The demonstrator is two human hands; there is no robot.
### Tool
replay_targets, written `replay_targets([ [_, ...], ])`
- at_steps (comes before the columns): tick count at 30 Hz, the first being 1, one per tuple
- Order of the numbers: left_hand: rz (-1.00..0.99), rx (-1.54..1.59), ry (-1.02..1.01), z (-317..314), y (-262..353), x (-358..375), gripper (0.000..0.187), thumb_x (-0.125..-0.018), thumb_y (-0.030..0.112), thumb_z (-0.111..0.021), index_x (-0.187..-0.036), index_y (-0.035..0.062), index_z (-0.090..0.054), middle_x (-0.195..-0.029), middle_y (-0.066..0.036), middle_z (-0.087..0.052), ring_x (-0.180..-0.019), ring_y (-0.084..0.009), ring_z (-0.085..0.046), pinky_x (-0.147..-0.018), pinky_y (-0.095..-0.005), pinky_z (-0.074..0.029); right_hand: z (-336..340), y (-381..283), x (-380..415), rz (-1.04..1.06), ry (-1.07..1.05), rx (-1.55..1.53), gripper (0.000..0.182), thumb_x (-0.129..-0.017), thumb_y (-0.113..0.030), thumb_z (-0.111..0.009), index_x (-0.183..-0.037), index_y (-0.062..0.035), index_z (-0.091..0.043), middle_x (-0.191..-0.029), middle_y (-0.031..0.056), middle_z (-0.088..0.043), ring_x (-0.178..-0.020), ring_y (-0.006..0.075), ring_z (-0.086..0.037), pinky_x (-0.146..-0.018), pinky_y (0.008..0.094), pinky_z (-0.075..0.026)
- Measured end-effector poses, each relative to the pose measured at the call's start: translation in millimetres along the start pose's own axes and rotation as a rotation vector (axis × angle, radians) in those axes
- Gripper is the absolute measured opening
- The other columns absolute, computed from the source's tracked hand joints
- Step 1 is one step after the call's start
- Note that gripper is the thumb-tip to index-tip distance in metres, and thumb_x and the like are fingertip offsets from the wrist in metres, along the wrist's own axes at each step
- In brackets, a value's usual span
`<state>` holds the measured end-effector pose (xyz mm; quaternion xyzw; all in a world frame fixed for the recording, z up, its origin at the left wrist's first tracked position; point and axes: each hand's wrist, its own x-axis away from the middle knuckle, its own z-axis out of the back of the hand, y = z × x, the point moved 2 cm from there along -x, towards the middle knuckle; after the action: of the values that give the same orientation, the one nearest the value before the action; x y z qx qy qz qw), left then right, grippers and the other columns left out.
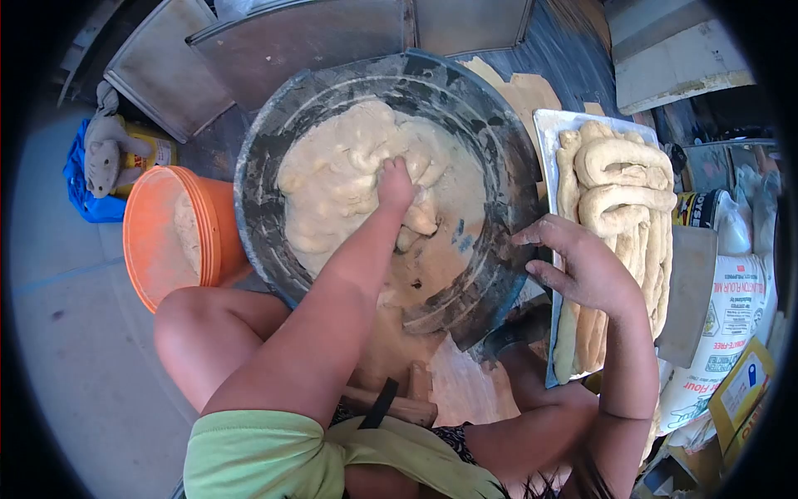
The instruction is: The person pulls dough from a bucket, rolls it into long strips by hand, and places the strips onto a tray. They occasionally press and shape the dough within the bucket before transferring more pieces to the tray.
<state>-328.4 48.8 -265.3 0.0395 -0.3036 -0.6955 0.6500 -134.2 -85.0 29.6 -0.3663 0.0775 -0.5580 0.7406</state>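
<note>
While the left hand (396, 185) touches dough (332, 170) lying toward the far-left edge of the basin (509, 179), its fingers' grip unclear, and the right hand (586, 266) hovers open-fingered by the right edge, folding powder (464, 179) inward should blend it evenly.

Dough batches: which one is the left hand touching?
The shapeless dough mass in the black basin, directly under the left hand; the other lies as long rolls on the metal tray.
</note>
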Motion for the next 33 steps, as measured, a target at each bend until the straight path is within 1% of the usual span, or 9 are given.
replay_targets([
  [7, -0.261, 0.070, 0.098, 3.5, -42.4, -0.4, 0.042, -0.071, 0.014, -0.067, -0.108, 0.0028, -0.051, -0.106, -0.022, -0.051, -0.096, -0.0338, -0.056, -0.082, -0.0400, -0.046, 2.9, -7.7, -9.9, -0.002, 0.017, -0.039, 0.028, -0.075, -0.006, -0.064, -0.102, -0.0045, -0.057, -0.096, 0.0123, -0.058, -0.090, 0.0304, -0.056, -0.079, 0.0372, -0.045],
  [11, 0.095, 0.658, 0.029, 8.7, -79.6, 11.7, 0.028, -0.072, 0.008, -0.060, -0.098, 0.0010, -0.053, -0.083, -0.013, -0.057, -0.079, -0.0235, -0.058, -0.070, -0.0344, -0.047, -29.3, -0.4, -68.7, -0.052, -0.033, 0.039, 0.031, -0.077, -0.019, -0.060, -0.105, -0.0053, -0.057, -0.096, 0.0172, -0.060, -0.094, 0.0330, -0.057, -0.081, 0.0402, -0.045],
  [15, 0.266, 1.189, -0.168, 2.0, -85.3, 21.3, 0.024, -0.072, 0.008, -0.058, -0.094, 0.0003, -0.053, -0.078, -0.006, -0.056, -0.071, -0.0160, -0.055, -0.064, -0.0299, -0.045, -100.3, 78.4, -171.2, -0.537, 0.003, -0.055, 0.045, -0.075, -0.029, -0.061, -0.110, -0.0017, -0.058, -0.100, 0.0213, -0.062, -0.098, 0.0336, -0.058, -0.085, 0.0381, -0.045],
  [18, 0.021, 0.711, -0.122, -3.8, -90.8, 17.4, 0.031, -0.069, 0.008, -0.058, -0.099, 0.0017, -0.054, -0.081, -0.015, -0.057, -0.081, -0.0307, -0.057, -0.074, -0.0348, -0.045, -208.5, 170.3, -211.2, -0.938, 0.458, -0.842, 0.057, -0.075, -0.033, -0.062, -0.118, 0.0038, -0.052, -0.107, 0.0241, -0.059, -0.102, 0.0354, -0.056, -0.089, 0.0377, -0.043],
  [21, -0.124, 0.458, -0.124, 14.3, -67.3, 24.8, 0.028, -0.073, 0.009, -0.057, -0.100, 0.0010, -0.053, -0.089, -0.010, -0.057, -0.084, -0.0203, -0.056, -0.075, -0.0317, -0.044, -299.2, 202.5, -253.3, -0.948, 0.676, -1.109, 0.068, -0.075, -0.035, -0.063, -0.125, 0.0079, -0.043, -0.110, 0.0242, -0.057, -0.104, 0.0378, -0.054, -0.088, 0.0402, -0.042],
  [22, -0.111, 0.462, -0.118, 12.1, -68.6, 20.5, 0.028, -0.073, 0.009, -0.057, -0.100, 0.0010, -0.053, -0.089, -0.010, -0.057, -0.084, -0.0203, -0.056, -0.075, -0.0317, -0.044, -270.5, 159.9, -243.8, -1.205, 0.536, -0.715, 0.068, -0.074, -0.033, -0.064, -0.125, 0.0067, -0.042, -0.118, 0.0213, -0.052, -0.110, 0.0370, -0.049, -0.091, 0.0406, -0.040],
  [25, -0.221, 0.393, -0.125, 13.1, -69.0, 18.4, 0.035, -0.072, 0.009, -0.057, -0.107, 0.0015, -0.051, -0.099, -0.012, -0.057, -0.096, -0.0241, -0.054, -0.082, -0.0335, -0.043, -265.9, 166.7, -247.9, -0.785, 0.832, -1.154, 0.061, -0.075, -0.028, -0.063, -0.121, 0.0061, -0.043, -0.119, 0.0201, -0.050, -0.116, 0.0337, -0.045, -0.094, 0.0398, -0.039],
  [28, 0.450, 1.552, -0.119, 22.4, -73.0, 13.3, 0.043, -0.072, 0.008, -0.051, -0.114, 0.0008, -0.044, -0.106, -0.013, -0.055, -0.098, -0.0264, -0.054, -0.083, -0.0337, -0.045, -237.9, 171.1, -237.8, -0.875, 0.960, -1.622, 0.047, -0.079, -0.020, -0.055, -0.121, 0.0006, -0.047, -0.125, 0.0217, -0.047, -0.119, 0.0309, -0.044, -0.094, 0.0390, -0.042],
  [33, 0.170, 1.800, -0.444, 29.3, -101.9, 13.2, 0.043, -0.078, 0.014, -0.053, -0.118, -0.0001, -0.043, -0.110, -0.013, -0.054, -0.095, -0.0226, -0.055, -0.083, -0.0341, -0.047, -272.5, 159.1, -207.5, -0.355, 1.053, -2.435, 0.049, -0.081, -0.013, -0.037, -0.129, -0.0015, -0.038, -0.133, 0.0170, -0.040, -0.123, 0.0319, -0.040, -0.103, 0.0496, -0.033],
])
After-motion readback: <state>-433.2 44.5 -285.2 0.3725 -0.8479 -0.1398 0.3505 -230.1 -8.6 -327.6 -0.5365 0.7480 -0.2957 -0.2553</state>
